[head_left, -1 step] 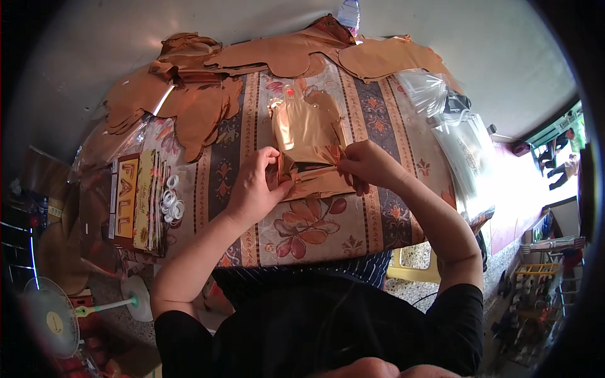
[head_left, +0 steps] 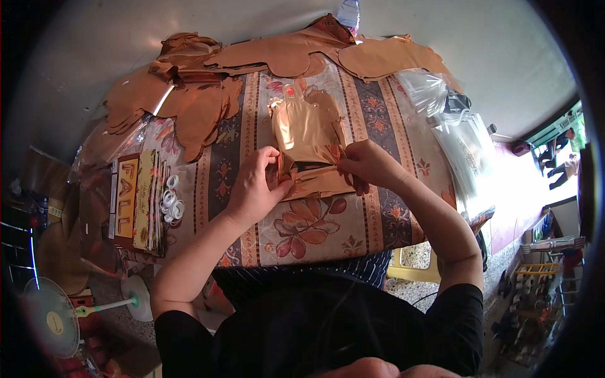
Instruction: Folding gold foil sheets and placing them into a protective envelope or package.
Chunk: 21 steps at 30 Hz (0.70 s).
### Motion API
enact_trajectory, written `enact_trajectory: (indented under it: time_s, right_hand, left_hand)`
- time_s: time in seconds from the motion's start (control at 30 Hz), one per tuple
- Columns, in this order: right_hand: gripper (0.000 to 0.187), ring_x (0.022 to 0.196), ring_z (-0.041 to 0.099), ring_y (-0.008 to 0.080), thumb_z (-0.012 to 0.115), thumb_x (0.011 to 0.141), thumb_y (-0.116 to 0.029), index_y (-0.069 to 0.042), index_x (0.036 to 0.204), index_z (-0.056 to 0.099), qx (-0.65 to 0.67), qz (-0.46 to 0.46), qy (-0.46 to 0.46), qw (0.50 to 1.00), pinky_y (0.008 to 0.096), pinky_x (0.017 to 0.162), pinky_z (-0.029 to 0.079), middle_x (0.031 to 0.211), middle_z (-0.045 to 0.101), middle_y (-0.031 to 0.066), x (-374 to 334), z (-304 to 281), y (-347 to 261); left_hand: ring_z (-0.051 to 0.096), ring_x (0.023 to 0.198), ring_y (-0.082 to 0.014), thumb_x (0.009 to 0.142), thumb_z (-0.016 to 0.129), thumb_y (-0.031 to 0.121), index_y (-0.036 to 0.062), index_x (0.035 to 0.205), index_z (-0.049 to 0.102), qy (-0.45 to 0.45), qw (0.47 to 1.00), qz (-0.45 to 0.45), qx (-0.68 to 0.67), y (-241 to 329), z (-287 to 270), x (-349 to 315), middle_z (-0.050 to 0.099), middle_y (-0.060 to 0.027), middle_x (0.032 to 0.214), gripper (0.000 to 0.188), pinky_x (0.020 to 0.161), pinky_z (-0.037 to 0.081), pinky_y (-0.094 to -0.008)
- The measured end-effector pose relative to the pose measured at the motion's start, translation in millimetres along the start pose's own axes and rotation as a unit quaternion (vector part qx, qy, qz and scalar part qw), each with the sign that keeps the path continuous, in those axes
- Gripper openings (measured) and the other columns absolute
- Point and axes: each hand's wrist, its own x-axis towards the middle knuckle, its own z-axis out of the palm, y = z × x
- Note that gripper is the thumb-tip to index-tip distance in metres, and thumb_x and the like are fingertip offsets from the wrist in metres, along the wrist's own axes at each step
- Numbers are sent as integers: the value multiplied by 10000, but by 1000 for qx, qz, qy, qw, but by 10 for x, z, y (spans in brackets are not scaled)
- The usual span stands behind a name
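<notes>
A shiny gold foil balloon (head_left: 309, 129), flat and partly folded, lies on the patterned tablecloth (head_left: 305, 230) in front of me. My left hand (head_left: 258, 186) grips its left edge between thumb and fingers. At the right edge, my right hand (head_left: 368, 165) pinches the foil, its fingers curled. Between the hands the near part is folded over, and a dark gap shows under the fold. A small red spot (head_left: 290, 92) marks the far end of the foil.
Flat copper-coloured foil balloons (head_left: 277, 53) lie in stacks along the far and left edges. Printed cards (head_left: 129, 201) and white ribbon rolls (head_left: 171, 205) sit at the left, clear plastic bags (head_left: 463, 151) at the right. A bottle (head_left: 348, 16) stands behind; a fan (head_left: 53, 318) is lower left.
</notes>
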Motion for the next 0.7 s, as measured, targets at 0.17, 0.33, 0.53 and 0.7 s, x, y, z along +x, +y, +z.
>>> enact_trajectory:
  time_s: [0.17, 0.33, 0.53, 0.7]
  right_hand:
    - [241, 462, 634, 160, 548, 959, -160, 45, 840, 590, 14, 0, 7, 1000, 258, 399, 492, 585, 611, 75, -36, -21, -18]
    - [208, 521, 633, 147, 563, 958, -162, 32, 902, 612, 29, -49, 87, 995, 271, 472, 506, 650, 632, 69, -119, -99, 70]
    - [213, 898, 639, 273, 656, 845, -94, -18, 1044, 665, -274, -379, 217, 857, 360, 754, 529, 1030, 655, 123, -183, -136, 423]
    - [275, 1098, 553, 321, 617, 872, -124, -24, 1127, 645, -346, -345, 178, 854, 410, 957, 434, 1216, 586, 156, -190, -65, 336]
  left_hand:
    - [599, 1011, -285, 701, 806, 60, 30, 1183, 458, 5, 1000, 14, 14, 5, 6, 14, 581, -137, 1082, 596, 881, 489, -384]
    - [603, 1000, -292, 705, 803, 56, 30, 1185, 459, 9, 1000, -3, -8, -2, 24, 2, 582, -142, 1078, 590, 880, 483, -392]
    - [590, 1020, -276, 736, 783, 54, 30, 1224, 437, 5, 1000, 4, 0, -15, 34, -17, 561, -136, 1123, 598, 889, 477, -382]
    - [573, 1043, -253, 762, 766, 53, 28, 1255, 415, 2, 1000, 5, 22, -28, 38, -28, 538, -133, 1162, 606, 902, 472, -366]
